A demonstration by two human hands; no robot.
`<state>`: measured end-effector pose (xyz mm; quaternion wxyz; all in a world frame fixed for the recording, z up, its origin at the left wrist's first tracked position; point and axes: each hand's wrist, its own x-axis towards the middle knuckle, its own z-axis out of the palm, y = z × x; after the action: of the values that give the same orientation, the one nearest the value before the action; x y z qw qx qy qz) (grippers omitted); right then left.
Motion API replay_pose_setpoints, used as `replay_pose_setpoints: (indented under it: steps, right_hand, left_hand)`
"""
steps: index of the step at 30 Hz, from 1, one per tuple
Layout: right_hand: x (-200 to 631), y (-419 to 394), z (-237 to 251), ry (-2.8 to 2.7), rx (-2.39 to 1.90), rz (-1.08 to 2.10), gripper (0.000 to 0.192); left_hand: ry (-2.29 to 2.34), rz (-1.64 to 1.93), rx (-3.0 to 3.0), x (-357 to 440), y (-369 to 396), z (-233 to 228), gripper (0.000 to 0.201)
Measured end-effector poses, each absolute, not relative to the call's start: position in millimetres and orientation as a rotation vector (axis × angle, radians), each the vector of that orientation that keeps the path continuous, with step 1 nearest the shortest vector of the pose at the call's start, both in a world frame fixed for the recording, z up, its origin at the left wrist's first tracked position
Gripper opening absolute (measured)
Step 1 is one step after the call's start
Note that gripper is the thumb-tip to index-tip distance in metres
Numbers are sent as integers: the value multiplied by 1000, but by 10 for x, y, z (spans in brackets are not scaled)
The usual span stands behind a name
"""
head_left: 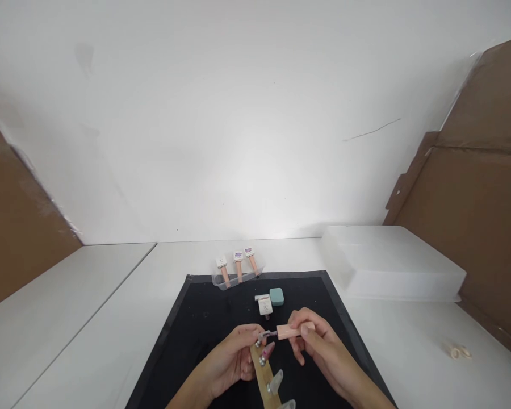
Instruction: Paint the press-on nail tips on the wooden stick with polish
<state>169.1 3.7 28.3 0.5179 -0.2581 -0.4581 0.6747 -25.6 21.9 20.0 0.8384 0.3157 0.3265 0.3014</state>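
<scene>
- At 12 o'clock from my hands I see a small white bottle (pixel 264 305) and teal block (pixel 276 296) on the black mat (pixel 196 341); three pink bottles (pixel 238 265) stand beyond, a clear bin (pixel 392 261) at 2 o'clock.
- My left hand (pixel 230 360) grips a wooden stick (pixel 264 382) carrying nail tips (pixel 267 350).
- My right hand (pixel 321 349) pinches a pink brush cap (pixel 294 330), bristles pointing to 9 o'clock at the top nail tip.

Both hands meet over a black mat (pixel 204 329) — right hand (pixel 319 346) holding a pink brush handle (pixel 293 331).
</scene>
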Motion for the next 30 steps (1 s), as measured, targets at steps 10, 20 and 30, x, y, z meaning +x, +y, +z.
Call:
replay_pose_setpoints:
  steps: [10,20,30]
  right_hand:
    - [1689,43,281,-1246,-663,1544,15]
    - [1674,38,324,-1291,-692,1541,17]
    - [1689,62,268,-1315,-684,1530,13]
  left_hand:
    - [758,642,637,-253,226,207,26]
    - [688,639,696,-266,225,190,28]
    - [661,656,690,-270,230,168,24]
